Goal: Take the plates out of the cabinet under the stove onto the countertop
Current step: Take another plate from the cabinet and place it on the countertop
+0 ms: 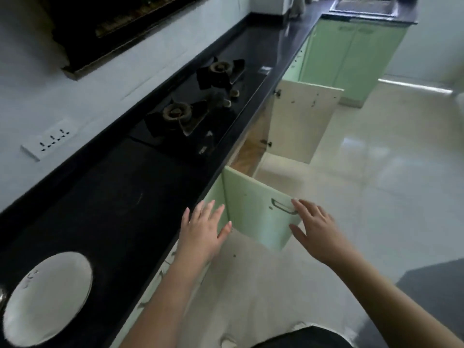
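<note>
While the open cabinet (pixel 253 149) under the stove (pixel 200 101) shows only a strip of brown interior floor, you cannot see any plates inside it; the black countertop (pixel 105 212) edge and the near green door (pixel 258 209) block the rest. One plate (pixel 47 297) already lies flat on the countertop at near left, a pale, shiny oval with faint dark marks near its left rim, its lower edge cut off by the frame; its long axis runs from near left to far right. Both cabinet doors stand swung out over the pale tiled floor (pixel 376 197), the near one showing its green face and metal handle (pixel 283 205), the far door (pixel 301 121) showing its cream inner side. Your left hand (pixel 203 232) hovers spread and empty, fingers straight, just off the countertop edge beside the hinge side of the near door. Your right hand (pixel 316 232) is also spread and empty, fingertips at the handle; whether they touch it is hard to tell. Far right, a sink (pixel 364 7) is blurred and cropped at the top.
</note>
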`<state>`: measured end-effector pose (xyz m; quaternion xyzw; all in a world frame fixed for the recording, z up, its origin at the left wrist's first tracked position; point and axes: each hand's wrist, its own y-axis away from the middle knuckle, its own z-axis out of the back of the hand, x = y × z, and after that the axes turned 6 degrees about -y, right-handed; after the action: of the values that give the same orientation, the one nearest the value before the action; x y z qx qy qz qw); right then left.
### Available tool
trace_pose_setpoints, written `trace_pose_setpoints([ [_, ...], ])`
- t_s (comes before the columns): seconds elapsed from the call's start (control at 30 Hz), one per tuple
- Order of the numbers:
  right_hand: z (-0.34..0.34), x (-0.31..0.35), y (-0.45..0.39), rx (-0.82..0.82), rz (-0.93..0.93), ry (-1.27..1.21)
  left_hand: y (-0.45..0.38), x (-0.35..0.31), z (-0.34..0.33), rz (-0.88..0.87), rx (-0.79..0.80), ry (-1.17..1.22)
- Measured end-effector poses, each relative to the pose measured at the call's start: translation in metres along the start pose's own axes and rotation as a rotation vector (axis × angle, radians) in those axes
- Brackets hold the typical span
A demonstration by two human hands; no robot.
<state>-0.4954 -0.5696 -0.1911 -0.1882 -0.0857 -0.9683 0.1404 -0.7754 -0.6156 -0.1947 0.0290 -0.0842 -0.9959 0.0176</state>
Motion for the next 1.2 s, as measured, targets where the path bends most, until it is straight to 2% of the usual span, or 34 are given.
trace_pose_setpoints([
  [0.1, 0.013, -0.037, 0.014, -0.026, -0.09, -0.014, -0.026, -0.041, 0.004, -0.086, -0.041, -0.025],
  [0.43, 0.059, -0.176, 0.048, -0.087, -0.351, -0.086, -0.094, -0.21, 0.002, -0.332, -0.025, -0.016],
  [0.7, 0.072, -0.226, 0.027, -0.1, -0.449, -0.133, -0.131, -0.255, -0.007, -0.412, 0.059, -0.12],
  [0.93, 0.09, -0.243, -0.035, -0.113, -0.423, -0.104, -0.217, -0.288, -0.002, -0.504, 0.056, -0.103],
  [1.2, 0.118, -0.282, -0.083, -0.163, -0.493, -0.03, -0.301, -0.323, 0.017, -0.625, 0.054, -0.126],
])
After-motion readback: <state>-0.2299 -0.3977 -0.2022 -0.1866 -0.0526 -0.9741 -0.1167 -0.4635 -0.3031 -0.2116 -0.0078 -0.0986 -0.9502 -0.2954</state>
